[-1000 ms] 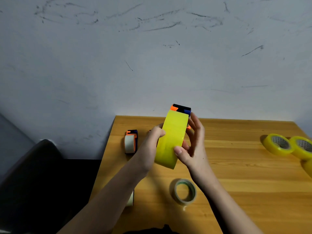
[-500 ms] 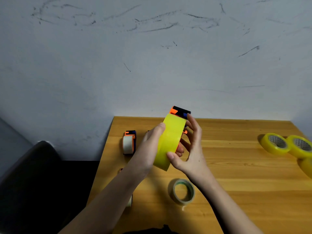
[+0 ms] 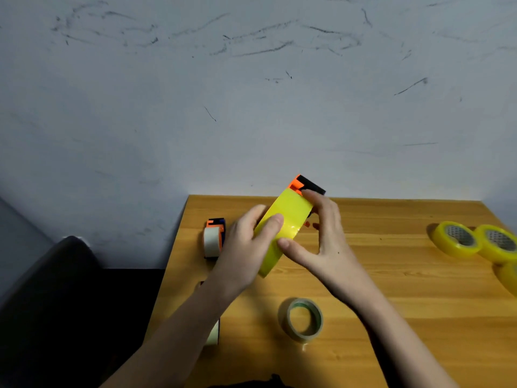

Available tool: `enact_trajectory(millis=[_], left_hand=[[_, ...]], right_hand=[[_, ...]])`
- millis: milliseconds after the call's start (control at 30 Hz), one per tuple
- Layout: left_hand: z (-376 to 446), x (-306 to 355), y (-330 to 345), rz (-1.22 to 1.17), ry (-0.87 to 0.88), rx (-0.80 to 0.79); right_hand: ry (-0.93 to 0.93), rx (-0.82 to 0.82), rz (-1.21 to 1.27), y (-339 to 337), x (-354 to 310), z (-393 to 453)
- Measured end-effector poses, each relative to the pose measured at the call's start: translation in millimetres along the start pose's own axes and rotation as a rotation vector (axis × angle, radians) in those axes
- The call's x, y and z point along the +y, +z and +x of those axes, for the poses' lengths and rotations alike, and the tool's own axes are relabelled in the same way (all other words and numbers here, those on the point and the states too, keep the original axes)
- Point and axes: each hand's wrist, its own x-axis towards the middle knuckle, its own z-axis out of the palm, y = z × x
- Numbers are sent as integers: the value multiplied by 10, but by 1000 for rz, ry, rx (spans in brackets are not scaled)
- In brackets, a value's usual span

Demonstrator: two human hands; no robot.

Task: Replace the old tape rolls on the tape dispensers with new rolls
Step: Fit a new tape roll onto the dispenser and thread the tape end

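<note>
Holding a yellow tape roll (image 3: pixel 288 222) up over the wooden table (image 3: pixel 391 275), both hands meet near the middle of the view. The left hand (image 3: pixel 246 242) curls round the roll from its 9 o'clock side, thumb laid across the yellow outer face. The right hand (image 3: pixel 327 233) grips from 3 o'clock, thumb pressed on the roll's face just below the left thumb and fingers bent over the top end. There, at the roll's 1 o'clock, an orange and black tape dispenser (image 3: pixel 305 184) sticks out past the fingertips; how far the roll sits in it cannot be told, as the hands hide the joint.

At 9 o'clock from the hands a second dispenser (image 3: pixel 214 238), orange and blue with a pale roll in it, stands on the table near its left edge. At 6 o'clock a nearly spent roll (image 3: pixel 303 320) with a greenish core lies flat on the wood. A further pale roll (image 3: pixel 213 334) peeks out from under the left forearm at 7 o'clock. Far off at 3 o'clock, fresh yellow rolls (image 3: pixel 458 239) lie together, touching, by the right edge. A scuffed grey wall (image 3: pixel 251 107) rises behind the table.
</note>
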Motion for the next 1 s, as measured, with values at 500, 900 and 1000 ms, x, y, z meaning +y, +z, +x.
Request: enact_trajectory(millis=[500,900,1000], left_hand=[[-40,-10,-22,407,257,81],[-48,90,-95,649,319,118],[-51,103,-94,652,328,111]], right_hand=[[134,12,-172,-257,-297,153],[94,149,-152,-216,-302,132],[98,181,-145,-218,-314,106]])
